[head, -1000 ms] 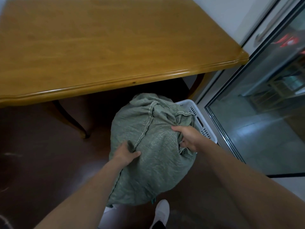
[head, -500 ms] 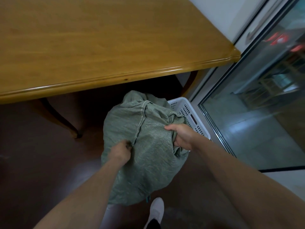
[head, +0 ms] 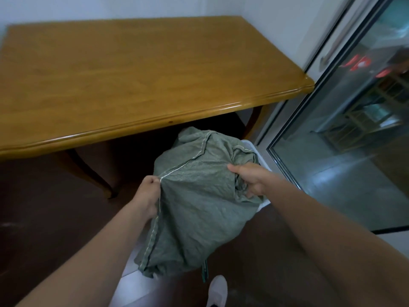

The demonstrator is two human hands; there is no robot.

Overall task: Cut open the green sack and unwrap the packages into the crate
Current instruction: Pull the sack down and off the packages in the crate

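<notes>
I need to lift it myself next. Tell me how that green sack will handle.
The green sack is probably floppy: its cloth wrinkles and bunches where both hands, left and right, grip it. It bulges full, so likely bulky. Woven fabric should not be slippery.

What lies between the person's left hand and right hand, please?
In the head view, only the green sack spans the stretch between the left hand and right hand; both grip its cloth.

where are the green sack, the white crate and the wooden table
green sack (head: 199, 204), head view, on its crumpled front face
white crate (head: 264, 201), head view, on the corner showing below the right hand
wooden table (head: 132, 74), head view, on the bare top
</notes>
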